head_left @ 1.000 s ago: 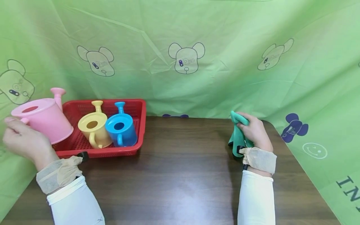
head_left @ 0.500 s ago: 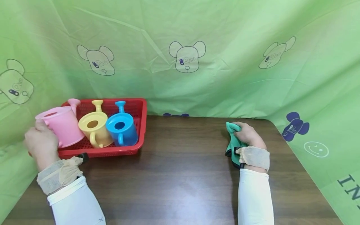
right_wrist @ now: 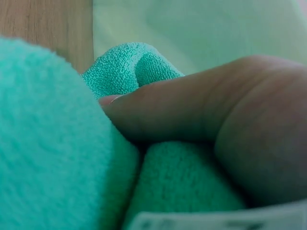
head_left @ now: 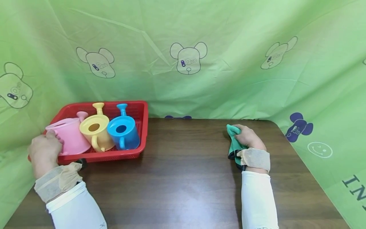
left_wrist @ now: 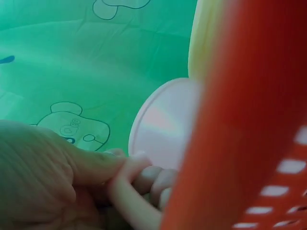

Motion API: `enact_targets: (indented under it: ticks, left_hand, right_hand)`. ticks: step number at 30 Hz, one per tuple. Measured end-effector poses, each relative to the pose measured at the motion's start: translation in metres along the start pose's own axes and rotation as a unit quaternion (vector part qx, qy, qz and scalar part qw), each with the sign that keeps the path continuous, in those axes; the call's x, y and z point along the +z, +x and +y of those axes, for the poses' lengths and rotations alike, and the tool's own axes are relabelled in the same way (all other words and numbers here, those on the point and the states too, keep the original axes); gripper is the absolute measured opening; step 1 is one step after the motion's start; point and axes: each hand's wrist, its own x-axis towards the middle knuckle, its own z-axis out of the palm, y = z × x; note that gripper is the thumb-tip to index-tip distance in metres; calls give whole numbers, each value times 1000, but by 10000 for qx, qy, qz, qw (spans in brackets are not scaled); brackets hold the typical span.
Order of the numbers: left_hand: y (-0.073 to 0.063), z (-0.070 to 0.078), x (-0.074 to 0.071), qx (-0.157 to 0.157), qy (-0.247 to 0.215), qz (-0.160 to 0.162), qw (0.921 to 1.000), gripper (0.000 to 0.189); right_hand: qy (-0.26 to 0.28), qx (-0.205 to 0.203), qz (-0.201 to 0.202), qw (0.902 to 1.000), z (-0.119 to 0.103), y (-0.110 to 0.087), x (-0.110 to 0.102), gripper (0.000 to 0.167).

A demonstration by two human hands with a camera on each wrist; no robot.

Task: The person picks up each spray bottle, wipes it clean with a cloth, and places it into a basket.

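Observation:
My left hand (head_left: 45,148) grips the handle of a pink watering can (head_left: 75,136) at the left end of a red plastic basket (head_left: 114,156). In the left wrist view, thumb and fingers close round the pink handle (left_wrist: 125,194), and the basket's wall hides part of the can. A yellow watering can (head_left: 100,138) and a blue watering can (head_left: 128,136) stand beside it in the basket, spouts toward the back. At the right, my right hand (head_left: 250,136) pinches a bunched green terry cloth (head_left: 233,144) with dark lower edges, close over the table.
A dark wooden table (head_left: 183,178) lies under both hands. Green printed curtain (head_left: 137,63) hangs along its back and sides, right behind the basket. The smooth tabletop stretches between the basket and the cloth.
My left hand has brought the pink watering can right and down into the basket, beside the yellow one. The right hand has moved left and lower with the green terry cloth.

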Motion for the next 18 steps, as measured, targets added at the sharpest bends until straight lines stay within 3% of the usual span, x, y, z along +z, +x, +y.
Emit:
enact_targets:
  ticks: [10,18]
  left_hand:
    - [-18,3,-11,353,606,-131,9974,56]
    - [-13,-3,-10,412,1363,-455,9888,45]
  right_hand:
    - [28,-44,2,10000,1,0,-1,62]
    - [11,-172,-38,9998,4,3,-1,64]
